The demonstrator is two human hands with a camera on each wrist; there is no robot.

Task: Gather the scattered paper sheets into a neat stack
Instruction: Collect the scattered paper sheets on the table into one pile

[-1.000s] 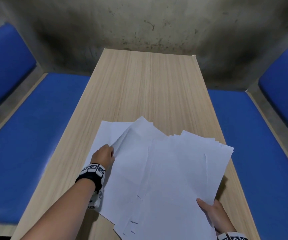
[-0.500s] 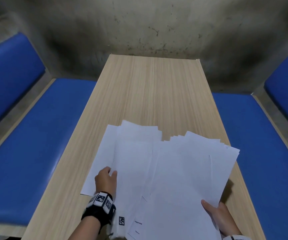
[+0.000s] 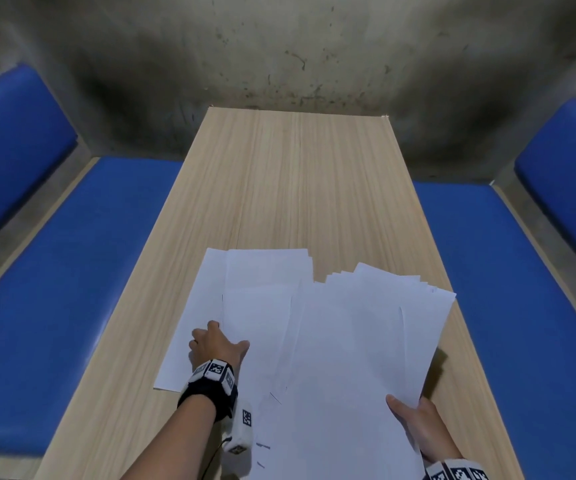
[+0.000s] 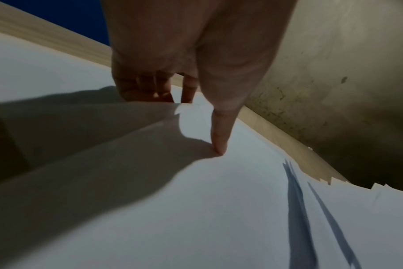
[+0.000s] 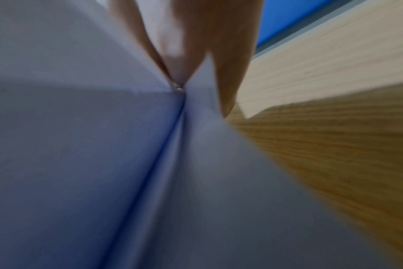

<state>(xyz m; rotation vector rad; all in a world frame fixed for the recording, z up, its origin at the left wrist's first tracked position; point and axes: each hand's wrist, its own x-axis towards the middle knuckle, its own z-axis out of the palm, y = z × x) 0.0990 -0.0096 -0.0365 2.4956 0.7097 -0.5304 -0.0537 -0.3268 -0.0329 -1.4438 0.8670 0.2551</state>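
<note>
On table (image 3: 290,188), left hand (image 3: 215,346) pinches paper sheets (image 3: 348,358).

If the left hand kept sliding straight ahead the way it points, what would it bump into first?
Probably nothing solid: the left hand would likely just ride along the paper sheets lying ahead, then onto the bare wooden table. Depth is hard to judge.

Wood table (image 3: 290,188), blue benches (image 3: 71,271), stained concrete wall (image 3: 279,46).

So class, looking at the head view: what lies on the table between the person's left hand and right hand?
In the head view, overlapping white paper sheets cover the stretch between the left hand and right hand; no bare table shows there.
</note>
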